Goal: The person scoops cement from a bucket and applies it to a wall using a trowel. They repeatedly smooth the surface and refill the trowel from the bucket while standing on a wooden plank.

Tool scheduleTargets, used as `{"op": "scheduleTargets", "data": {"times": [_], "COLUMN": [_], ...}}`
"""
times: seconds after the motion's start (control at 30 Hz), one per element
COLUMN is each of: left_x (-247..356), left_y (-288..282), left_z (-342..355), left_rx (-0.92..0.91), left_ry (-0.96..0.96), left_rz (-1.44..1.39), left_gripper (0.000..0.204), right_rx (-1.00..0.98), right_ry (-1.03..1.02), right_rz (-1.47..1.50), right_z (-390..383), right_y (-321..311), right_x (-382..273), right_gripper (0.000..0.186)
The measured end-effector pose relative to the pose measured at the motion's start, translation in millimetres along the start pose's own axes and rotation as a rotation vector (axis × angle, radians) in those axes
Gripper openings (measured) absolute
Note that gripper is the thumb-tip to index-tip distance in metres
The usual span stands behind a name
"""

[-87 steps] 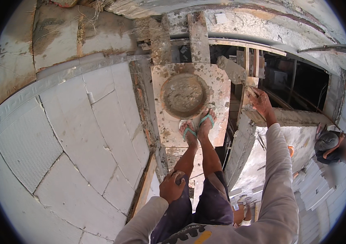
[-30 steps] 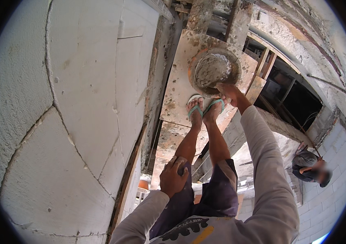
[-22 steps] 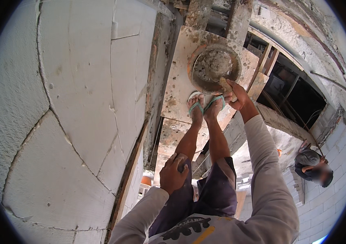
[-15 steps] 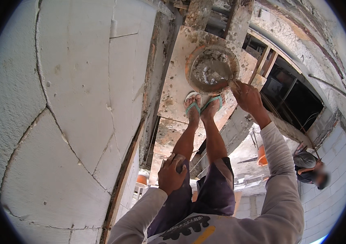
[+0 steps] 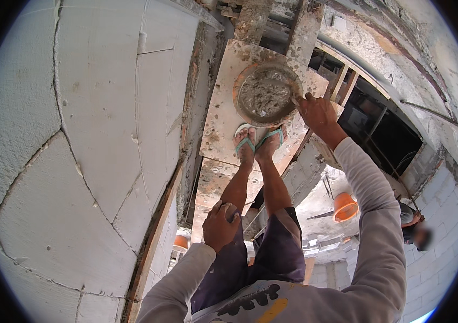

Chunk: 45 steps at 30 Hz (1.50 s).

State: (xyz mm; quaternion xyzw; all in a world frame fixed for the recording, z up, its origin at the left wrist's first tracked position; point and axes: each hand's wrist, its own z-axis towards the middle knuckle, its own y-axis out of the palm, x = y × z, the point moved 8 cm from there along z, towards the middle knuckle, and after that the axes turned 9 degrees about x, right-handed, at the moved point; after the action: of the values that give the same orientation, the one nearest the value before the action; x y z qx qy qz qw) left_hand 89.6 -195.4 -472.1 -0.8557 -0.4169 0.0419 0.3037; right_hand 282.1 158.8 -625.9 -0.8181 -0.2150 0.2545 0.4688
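Grey wet mortar (image 5: 269,94) fills the round basin (image 5: 241,105), which sits on a splattered board (image 5: 217,116) just ahead of two feet in green-strapped sandals (image 5: 245,141). Pale blocks (image 5: 102,102) crowd the left side; a dark opening (image 5: 382,126) gapes on the right. Lower down stand an orange bucket (image 5: 345,208), with a thin dark blade-like piece (image 5: 320,215) beside it, and another orange container (image 5: 180,243).

Curled fingers of the right grip (image 5: 318,116) meet the basin's right rim; whatever they may hold is hard to make out. The left grip (image 5: 222,225) rests on the left knee, its palm hidden, so I cannot tell whether it holds anything. A person (image 5: 413,220) is partly covered by the right sleeve (image 5: 374,204).
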Motion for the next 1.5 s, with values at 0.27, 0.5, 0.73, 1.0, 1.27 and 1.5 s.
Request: {"op": "scheduleTargets", "data": {"times": [0.27,0.5,0.73,1.0,1.27,1.5], "left_x": [28.7,149.3,203.8,316.1,345.7,294.2], "left_y": [62.2,83.3,27.8,-109.5,-211.8,-298.9], "left_z": [177.0,255.2,184.7,-59.5,-193.4,-214.4], "left_rx": [0.217,0.052,0.187,0.090,0.132,-0.092], "left_ry": [-0.102,-0.184,-0.164,0.283,0.422,0.316], "left_rz": [-0.682,-1.415,-1.226,-0.819,-0.935,-1.310], "left_gripper": [0.063,0.037,0.051,0.048,0.053,0.051], "right_rx": [-0.207,0.012,0.111,0.004,-0.124,0.190], "right_ry": [0.230,0.107,0.222,0.191,0.255,0.055], "right_rz": [0.259,0.213,0.177,0.484,0.767,0.635], "right_z": [22.4,-57.7,-134.6,-173.2,-272.8,-308.5], "right_y": [125.4,37.8,-60.3,-142.1,-260.3,-414.9], "right_x": [-19.8,21.6,19.7,-32.3,-57.9,-81.0], "right_gripper": [0.028,0.039,0.039,0.031,0.042,0.045]}}
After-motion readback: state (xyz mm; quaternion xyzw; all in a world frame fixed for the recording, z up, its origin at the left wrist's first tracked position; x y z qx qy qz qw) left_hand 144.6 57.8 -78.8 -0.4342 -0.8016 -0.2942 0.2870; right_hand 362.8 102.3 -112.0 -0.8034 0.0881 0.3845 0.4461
